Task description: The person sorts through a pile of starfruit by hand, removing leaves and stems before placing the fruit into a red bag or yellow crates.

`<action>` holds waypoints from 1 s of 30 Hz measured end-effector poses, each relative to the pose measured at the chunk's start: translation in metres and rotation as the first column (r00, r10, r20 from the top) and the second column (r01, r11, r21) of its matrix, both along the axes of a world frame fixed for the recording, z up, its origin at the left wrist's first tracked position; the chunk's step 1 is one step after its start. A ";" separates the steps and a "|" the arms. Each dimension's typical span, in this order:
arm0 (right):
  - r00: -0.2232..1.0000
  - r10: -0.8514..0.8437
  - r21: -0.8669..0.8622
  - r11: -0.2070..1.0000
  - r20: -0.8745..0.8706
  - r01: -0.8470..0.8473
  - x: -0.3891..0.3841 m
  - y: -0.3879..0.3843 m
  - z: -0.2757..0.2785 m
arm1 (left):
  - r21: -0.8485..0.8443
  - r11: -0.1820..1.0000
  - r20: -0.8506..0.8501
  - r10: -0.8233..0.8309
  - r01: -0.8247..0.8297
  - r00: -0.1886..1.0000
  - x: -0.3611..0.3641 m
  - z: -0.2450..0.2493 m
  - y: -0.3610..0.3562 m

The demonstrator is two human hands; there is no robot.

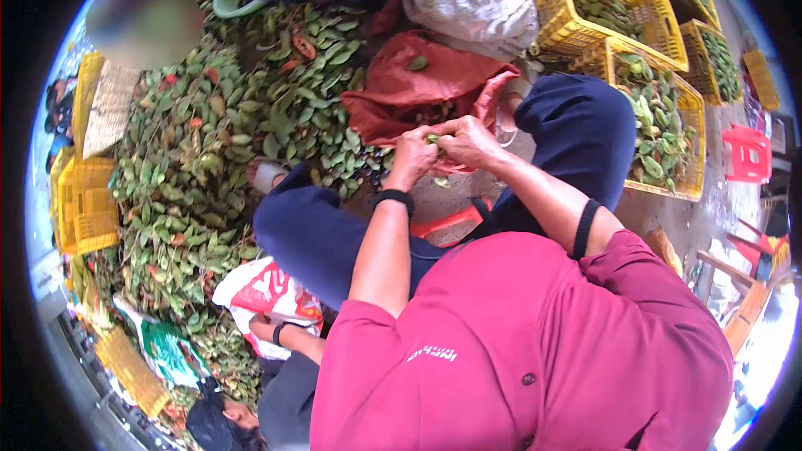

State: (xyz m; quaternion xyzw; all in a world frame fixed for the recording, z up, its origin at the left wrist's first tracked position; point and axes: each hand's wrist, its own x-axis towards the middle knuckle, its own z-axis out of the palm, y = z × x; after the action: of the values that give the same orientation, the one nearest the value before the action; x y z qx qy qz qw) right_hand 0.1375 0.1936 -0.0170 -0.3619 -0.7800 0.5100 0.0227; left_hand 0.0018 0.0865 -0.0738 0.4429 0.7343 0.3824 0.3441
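Note:
My left hand (411, 157) and my right hand (469, 143) meet in front of my knees, fingers pinched together. Between them shows a small green leaf (433, 140), partly covered by the fingers. Both hands are over the near edge of a red woven sack (409, 75). The sack's mouth gapes, with small dark brown pieces (436, 112) inside and a single leaf lying on its far side. Another green leaf (442, 181) lies just below my hands.
A large heap of leafy cuttings (184, 167) covers the floor on the left. Yellow crates (689, 129) holding leaves stand on the right, behind a white sack (468, 12). Other people sit close by; one's hand (263, 328) is at a red-and-white bag (271, 288).

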 end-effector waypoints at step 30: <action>0.859 -0.472 -0.695 0.685 -0.199 0.215 0.027 0.022 0.061 | 0.008 0.953 0.989 0.037 -0.303 0.141 0.007 0.043 0.008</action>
State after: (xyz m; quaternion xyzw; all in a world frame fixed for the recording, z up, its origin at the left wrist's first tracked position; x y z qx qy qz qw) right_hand 0.1645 0.2160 0.0444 -0.3884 -0.4509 0.7921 0.1359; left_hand 0.0088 0.0944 -0.0303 0.0368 0.3382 0.6869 0.6422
